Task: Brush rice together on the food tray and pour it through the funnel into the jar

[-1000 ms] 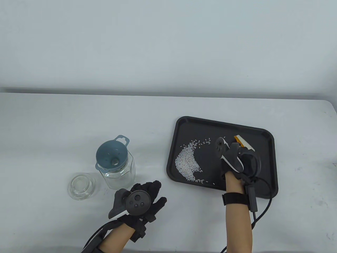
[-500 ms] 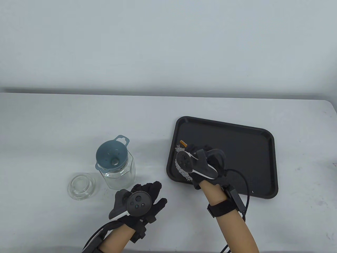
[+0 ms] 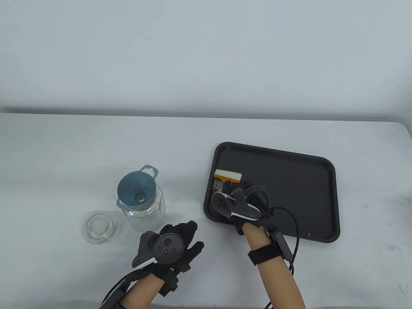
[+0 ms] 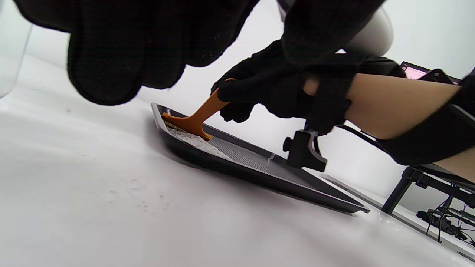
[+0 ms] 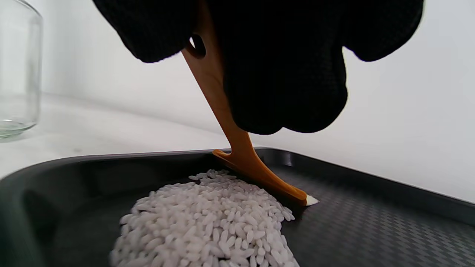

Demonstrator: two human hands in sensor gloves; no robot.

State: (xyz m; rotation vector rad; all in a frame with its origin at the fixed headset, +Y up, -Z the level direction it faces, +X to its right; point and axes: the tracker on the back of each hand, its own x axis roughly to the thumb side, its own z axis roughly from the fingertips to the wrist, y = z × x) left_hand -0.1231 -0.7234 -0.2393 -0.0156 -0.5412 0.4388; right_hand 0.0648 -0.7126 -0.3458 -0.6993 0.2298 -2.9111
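My right hand (image 3: 239, 196) grips the orange handle of a small brush (image 3: 228, 176) over the left part of the black food tray (image 3: 289, 154). The brush head (image 5: 259, 174) stands on the tray floor at the far side of a heaped pile of white rice (image 5: 207, 222); most of the rice (image 3: 218, 184) is hidden under my hand from above. A glass jar (image 3: 146, 210) with a blue-grey funnel (image 3: 136, 193) in its mouth stands left of the tray. My left hand (image 3: 180, 239) rests flat on the table just in front of the jar, holding nothing.
A glass lid (image 3: 99, 227) lies on the table left of the jar. The tray's right half (image 3: 305, 199) is bare, with a stray grain near its front rim. A cable (image 3: 294, 225) runs from my right wrist across the tray's front part.
My right hand swept the brush from the tray's right-middle to its left side, pushing the spread rice into a compact pile, then set the brush behind the pile. The left hand stayed put.
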